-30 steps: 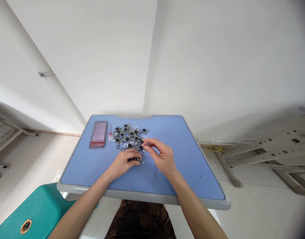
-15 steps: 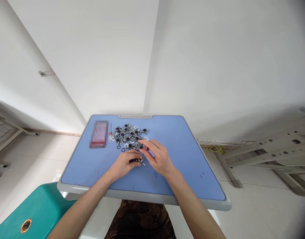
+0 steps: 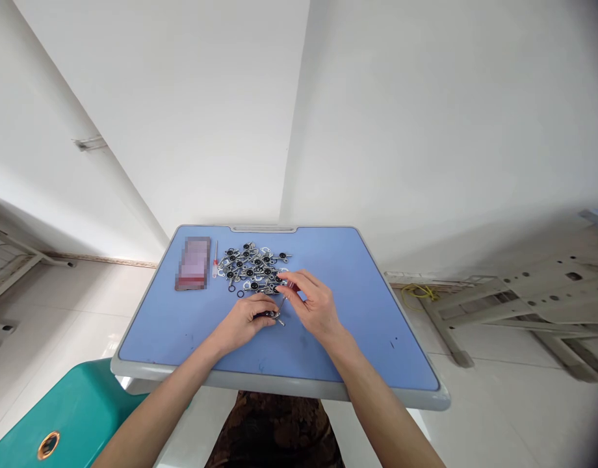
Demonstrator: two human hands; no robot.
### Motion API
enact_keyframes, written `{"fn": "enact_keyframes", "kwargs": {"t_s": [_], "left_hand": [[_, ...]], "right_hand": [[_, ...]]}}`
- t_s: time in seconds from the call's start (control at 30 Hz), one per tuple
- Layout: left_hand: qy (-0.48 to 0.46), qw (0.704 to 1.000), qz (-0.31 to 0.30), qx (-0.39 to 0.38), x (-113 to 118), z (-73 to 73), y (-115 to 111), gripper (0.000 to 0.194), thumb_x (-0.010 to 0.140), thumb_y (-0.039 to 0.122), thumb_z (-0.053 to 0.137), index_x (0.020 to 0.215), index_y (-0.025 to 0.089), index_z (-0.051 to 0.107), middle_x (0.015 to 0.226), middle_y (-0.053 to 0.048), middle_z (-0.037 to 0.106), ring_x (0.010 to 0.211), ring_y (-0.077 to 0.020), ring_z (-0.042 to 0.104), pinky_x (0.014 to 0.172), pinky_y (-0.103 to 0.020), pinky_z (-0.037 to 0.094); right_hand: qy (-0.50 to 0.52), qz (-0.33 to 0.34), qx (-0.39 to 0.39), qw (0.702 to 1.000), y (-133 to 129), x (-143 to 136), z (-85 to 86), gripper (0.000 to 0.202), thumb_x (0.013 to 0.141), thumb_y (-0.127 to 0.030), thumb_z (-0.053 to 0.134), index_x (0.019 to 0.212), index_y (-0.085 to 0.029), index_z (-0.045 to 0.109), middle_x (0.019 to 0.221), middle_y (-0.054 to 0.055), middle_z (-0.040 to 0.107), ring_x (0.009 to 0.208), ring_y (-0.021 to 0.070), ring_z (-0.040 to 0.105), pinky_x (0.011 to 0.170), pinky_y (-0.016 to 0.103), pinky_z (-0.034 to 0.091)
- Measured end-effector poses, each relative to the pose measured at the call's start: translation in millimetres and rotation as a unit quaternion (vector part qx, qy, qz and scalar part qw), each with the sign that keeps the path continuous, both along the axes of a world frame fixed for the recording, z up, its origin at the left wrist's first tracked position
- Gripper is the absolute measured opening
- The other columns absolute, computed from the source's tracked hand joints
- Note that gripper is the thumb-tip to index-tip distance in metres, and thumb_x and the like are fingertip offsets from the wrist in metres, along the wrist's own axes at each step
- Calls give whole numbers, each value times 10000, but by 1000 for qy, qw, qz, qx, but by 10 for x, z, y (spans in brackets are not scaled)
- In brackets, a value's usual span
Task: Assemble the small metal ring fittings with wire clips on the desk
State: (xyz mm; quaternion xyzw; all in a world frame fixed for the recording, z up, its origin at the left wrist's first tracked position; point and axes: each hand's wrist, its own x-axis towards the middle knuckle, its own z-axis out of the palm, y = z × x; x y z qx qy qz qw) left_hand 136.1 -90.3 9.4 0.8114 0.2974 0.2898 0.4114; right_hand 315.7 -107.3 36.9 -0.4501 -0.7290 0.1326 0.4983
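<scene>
My left hand [image 3: 246, 320] is closed around a small metal part [image 3: 275, 316] with a black section, low over the blue table [image 3: 348, 292]. A thin screwdriver [image 3: 290, 285] with a clear and red handle is pinched between the thumb and fingers of my right hand [image 3: 314, 305]; its shaft slants down to the part in my left hand. Just beyond both hands lies a pile of metal parts with black round caps [image 3: 250, 273]. Two black rings [image 3: 240, 294] rest at the pile's near left edge.
A second red and clear screwdriver [image 3: 215, 263] lies left of the pile, beside a blurred flat pinkish object [image 3: 192, 263]. A green stool [image 3: 75, 409] stands at the lower left. Metal frames [image 3: 513, 292] stand at the right, near a yellow cord [image 3: 418, 292].
My right hand has shifted slightly and its fingers have changed position around the handle, so the screwdriver's shaft shows more. My left hand stays nearly still.
</scene>
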Motion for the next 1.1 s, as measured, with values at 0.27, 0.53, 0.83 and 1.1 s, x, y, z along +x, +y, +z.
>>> {"fn": "enact_keyframes", "kwargs": {"t_s": [0.27, 0.53, 0.83, 1.1], "left_hand": [[10, 1000, -10, 24, 7, -24, -15, 121, 851, 208, 580, 941, 185, 658, 1017, -60, 625, 932, -177, 604, 841, -314, 493], [112, 981, 5, 157, 30, -41, -15, 133, 856, 201, 576, 962, 198, 657, 991, -50, 657, 973, -220, 537, 875, -390, 407], [115, 984, 9, 139, 34, -13, -33, 135, 843, 192, 590, 945, 202, 680, 977, -46, 660, 863, -197, 536, 799, -346, 408], [107, 984, 10, 139, 37, -29, -29, 145, 832, 184, 603, 953, 207, 681, 983, -46, 661, 881, -203, 551, 827, -361, 411]], "right_hand": [[16, 96, -17, 995, 4, 12, 15, 304, 923, -188, 434, 1195, -241, 558, 882, 49, 633, 814, 164, 597, 724, 317, 518], [-20, 97, 21, 995, -5, 16, 35, 166, 871, -165, 543, 992, -226, 638, 830, 29, 686, 763, 157, 605, 734, 316, 490], [-70, 74, -20, 995, -27, 18, 32, 113, 878, -258, 537, 787, -199, 567, 673, 9, 565, 604, 126, 503, 579, 257, 426], [-74, 69, -96, 990, -49, 11, 0, 104, 901, -250, 473, 822, -199, 516, 656, -19, 525, 517, 95, 432, 483, 224, 359]]}}
